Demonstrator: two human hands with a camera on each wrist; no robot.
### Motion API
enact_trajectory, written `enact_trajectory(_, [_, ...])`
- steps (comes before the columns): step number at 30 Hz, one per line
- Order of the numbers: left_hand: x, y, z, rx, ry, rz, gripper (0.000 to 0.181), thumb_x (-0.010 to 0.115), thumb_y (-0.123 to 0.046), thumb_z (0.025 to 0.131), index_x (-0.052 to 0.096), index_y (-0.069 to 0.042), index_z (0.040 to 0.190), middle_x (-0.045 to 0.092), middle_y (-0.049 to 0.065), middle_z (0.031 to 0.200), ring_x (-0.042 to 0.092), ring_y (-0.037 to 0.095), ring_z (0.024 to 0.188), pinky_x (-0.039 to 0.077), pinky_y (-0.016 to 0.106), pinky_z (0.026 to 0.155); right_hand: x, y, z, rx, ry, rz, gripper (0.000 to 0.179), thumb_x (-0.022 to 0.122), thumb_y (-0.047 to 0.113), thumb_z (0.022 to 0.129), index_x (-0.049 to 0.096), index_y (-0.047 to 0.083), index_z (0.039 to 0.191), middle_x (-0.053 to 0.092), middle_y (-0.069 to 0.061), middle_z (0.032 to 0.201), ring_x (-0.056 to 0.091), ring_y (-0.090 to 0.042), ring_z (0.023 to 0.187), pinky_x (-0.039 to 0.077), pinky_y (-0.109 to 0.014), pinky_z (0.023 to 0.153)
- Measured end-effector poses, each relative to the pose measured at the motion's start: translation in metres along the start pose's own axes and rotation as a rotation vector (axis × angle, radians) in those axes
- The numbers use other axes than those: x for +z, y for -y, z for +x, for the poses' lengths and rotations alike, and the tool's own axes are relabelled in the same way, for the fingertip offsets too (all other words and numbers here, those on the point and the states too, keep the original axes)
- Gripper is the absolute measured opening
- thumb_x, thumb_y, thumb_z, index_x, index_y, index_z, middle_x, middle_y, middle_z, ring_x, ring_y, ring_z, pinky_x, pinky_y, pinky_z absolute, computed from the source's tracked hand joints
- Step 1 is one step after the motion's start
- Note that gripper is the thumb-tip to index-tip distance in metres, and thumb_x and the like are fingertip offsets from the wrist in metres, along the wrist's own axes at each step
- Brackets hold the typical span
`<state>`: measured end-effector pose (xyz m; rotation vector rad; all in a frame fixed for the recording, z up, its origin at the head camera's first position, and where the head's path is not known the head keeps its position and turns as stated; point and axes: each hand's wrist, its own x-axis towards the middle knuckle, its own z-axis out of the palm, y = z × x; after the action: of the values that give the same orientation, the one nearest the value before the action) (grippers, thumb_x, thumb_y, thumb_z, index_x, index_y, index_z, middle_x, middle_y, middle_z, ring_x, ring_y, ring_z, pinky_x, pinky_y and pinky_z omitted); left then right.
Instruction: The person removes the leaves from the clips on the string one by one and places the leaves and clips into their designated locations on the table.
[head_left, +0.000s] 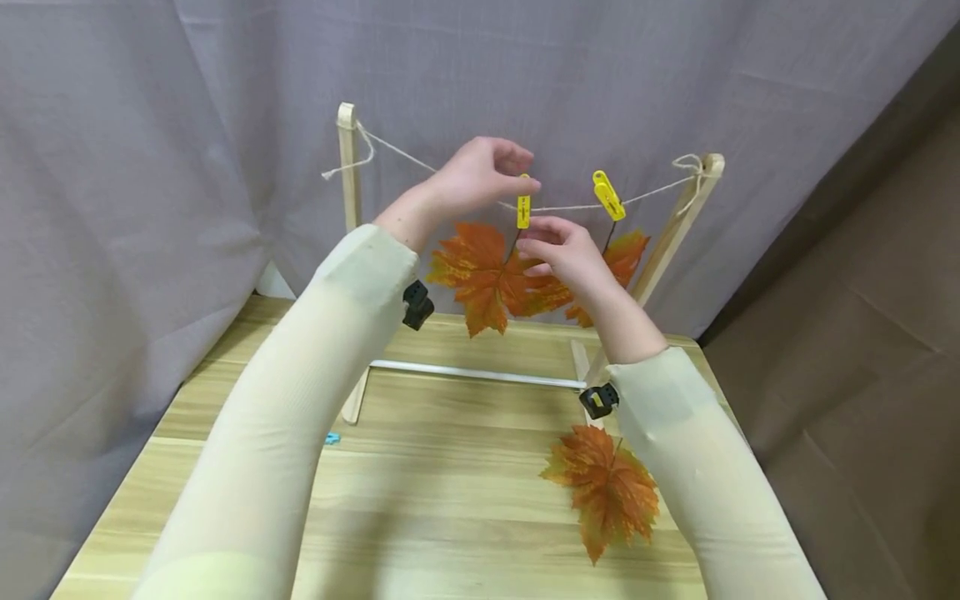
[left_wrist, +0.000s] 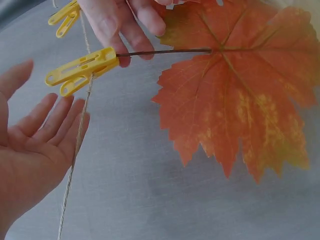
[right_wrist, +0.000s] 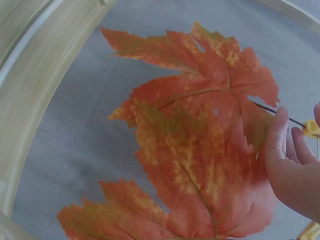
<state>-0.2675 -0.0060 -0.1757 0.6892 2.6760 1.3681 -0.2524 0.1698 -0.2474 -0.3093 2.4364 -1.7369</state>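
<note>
A yellow clothespin [head_left: 523,213] clips the dark stem of an orange artificial maple leaf [left_wrist: 240,90] to a thin string [head_left: 405,154]. Around the clothespin's upper end, my left hand [head_left: 480,177] has its thumb and fingers spread; the left wrist view shows them apart from it. Just below, my right hand [head_left: 573,260] is beside the stem with its fingers loosely extended, and whether they touch it is unclear. Further right, a second yellow clothespin [head_left: 608,197] holds another maple leaf [head_left: 627,253], partly hidden behind my right hand.
The string runs between a left wooden post [head_left: 349,179] and a right wooden post [head_left: 675,229]. A white rod [head_left: 476,373] joins the stand low down. On the wooden table [head_left: 450,492] lie a loose maple leaf [head_left: 603,485] and a small blue clip [head_left: 332,438]. Grey curtain [head_left: 570,75] hangs behind.
</note>
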Motion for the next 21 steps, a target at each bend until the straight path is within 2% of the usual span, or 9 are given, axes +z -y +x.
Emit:
enact_trajectory(4, [0.001,0.004,-0.001,0.002,0.012,0.022,0.044,0.063,-0.023,0.089,0.054,-0.008,0.129,0.059,0.006,0.126,0.055,0.014,0.115,0.046,0.024,0.095,0.005,-0.001,0.001,0.013,-0.003,-0.004,0.04,0.055,0.014,0.093,0.05,0.002,0.131,0.057,-0.011,0.121,0.06,-0.009,0.087,0.054,-0.021,0.07])
enact_trajectory(9, [0.004,0.007,-0.002,0.002,0.003,0.017,0.041,0.065,-0.021,0.088,0.058,-0.006,0.125,0.063,0.008,0.119,0.058,0.015,0.109,0.047,0.024,0.091,0.008,-0.004,0.0,0.023,-0.012,-0.047,0.033,0.058,0.017,0.093,0.059,0.0,0.121,0.063,-0.006,0.113,0.061,-0.006,0.08,0.054,-0.021,0.069])
enact_trajectory(13, [0.007,0.007,-0.003,0.003,-0.011,0.011,0.039,0.066,-0.024,0.087,0.06,-0.006,0.121,0.064,0.008,0.117,0.06,0.015,0.106,0.048,0.023,0.089,0.009,-0.007,0.0,-0.021,-0.041,-0.124,0.031,0.059,0.019,0.092,0.063,-0.003,0.114,0.065,-0.011,0.115,0.06,-0.004,0.084,0.053,-0.021,0.071])
enact_trajectory(16, [0.008,0.007,-0.004,0.002,-0.022,0.013,0.037,0.066,-0.025,0.087,0.061,-0.006,0.118,0.066,0.008,0.114,0.061,0.015,0.103,0.049,0.023,0.086,0.009,-0.009,-0.001,-0.076,-0.069,-0.203,0.03,0.06,0.02,0.092,0.066,-0.002,0.111,0.066,-0.013,0.117,0.059,-0.007,0.095,0.049,-0.021,0.077])
enact_trajectory(21, [0.008,0.007,-0.006,-0.004,-0.016,0.001,0.036,0.066,-0.024,0.087,0.062,-0.006,0.117,0.065,0.008,0.112,0.06,0.014,0.101,0.049,0.023,0.084,0.009,-0.011,-0.005,-0.161,-0.083,-0.235,0.026,0.063,0.02,0.09,0.069,0.0,0.106,0.071,-0.007,0.106,0.059,-0.011,0.097,0.045,-0.023,0.078])
